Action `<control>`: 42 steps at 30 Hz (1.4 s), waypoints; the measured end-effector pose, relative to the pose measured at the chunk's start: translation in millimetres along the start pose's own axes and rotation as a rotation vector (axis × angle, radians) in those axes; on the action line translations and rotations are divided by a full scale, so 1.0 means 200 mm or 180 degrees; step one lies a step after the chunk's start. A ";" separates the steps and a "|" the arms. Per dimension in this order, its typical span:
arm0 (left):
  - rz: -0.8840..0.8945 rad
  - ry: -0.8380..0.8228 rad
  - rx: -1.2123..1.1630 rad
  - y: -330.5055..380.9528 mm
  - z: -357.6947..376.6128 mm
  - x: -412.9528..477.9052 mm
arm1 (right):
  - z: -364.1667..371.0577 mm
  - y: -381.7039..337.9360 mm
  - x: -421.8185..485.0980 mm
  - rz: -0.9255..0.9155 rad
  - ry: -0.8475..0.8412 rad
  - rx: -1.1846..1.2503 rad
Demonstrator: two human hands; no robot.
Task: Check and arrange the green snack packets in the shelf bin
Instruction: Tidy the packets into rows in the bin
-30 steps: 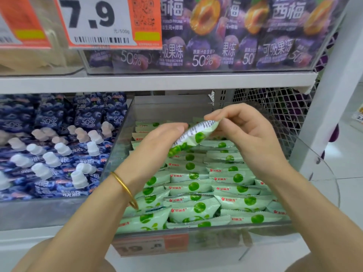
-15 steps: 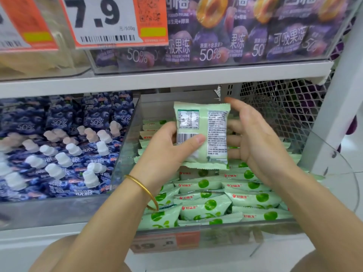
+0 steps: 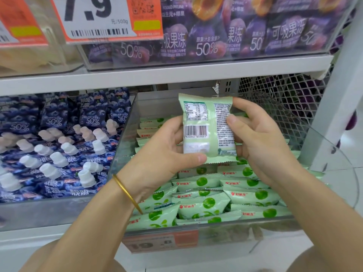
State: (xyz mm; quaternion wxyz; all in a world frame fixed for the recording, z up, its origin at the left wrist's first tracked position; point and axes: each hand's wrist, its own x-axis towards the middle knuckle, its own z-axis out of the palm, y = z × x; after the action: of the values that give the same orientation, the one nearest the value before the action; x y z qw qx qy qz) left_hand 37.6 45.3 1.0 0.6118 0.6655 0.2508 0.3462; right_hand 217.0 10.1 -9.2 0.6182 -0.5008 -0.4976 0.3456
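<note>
Left hand [image 3: 163, 150], with a gold bangle [image 3: 127, 191] on its wrist, grips the left edge and lower corner of a single green packet [image 3: 208, 130]: the thumb lies across the bottom seam and the fingers curl behind. That packet stands upright in the air above the bin, its back turned to the camera, so the nutrition table, the barcode and the small print show. Right hand [image 3: 259, 142] holds its right edge, thumb pressed on the printed face and fingers wrapped round the back.

Under both hands the clear shelf bin [image 3: 125, 134] holds the other green packets [image 3: 204, 205], lying flat in overlapping rows with their fronts up. An orange price label [image 3: 161, 242] sits on its front wall.

At far left, the neighbouring bin holds blue pouches [image 3: 59, 144] with white caps. Above them a large price tag [image 3: 106, 18] reads 7.9. To the right of it, on the upper shelf [image 3: 176, 75], stand purple pouches [image 3: 235, 32]. White wire mesh [image 3: 275, 91] closes the right end behind the bin.
</note>
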 end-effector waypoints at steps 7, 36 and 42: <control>0.0031 -0.0036 0.0028 0.01 0.01 0.00 | 0.00 0.00 0.00 0.0007 0.0018 0.0079; 0.0364 0.0705 0.1600 0.02 0.07 -0.01 | 0.02 -0.05 -0.06 0.0263 -0.0417 0.0640; -0.0245 0.0395 0.0196 0.02 0.06 -0.01 | -0.02 -0.05 -0.01 0.0057 0.0189 0.0085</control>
State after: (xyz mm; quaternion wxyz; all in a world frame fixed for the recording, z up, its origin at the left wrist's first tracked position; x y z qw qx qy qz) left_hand 44.8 36.5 3.7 0.5872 0.6510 0.3243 0.3552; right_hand 219.2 4.5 -0.5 0.6363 -0.5070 -0.4698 0.3427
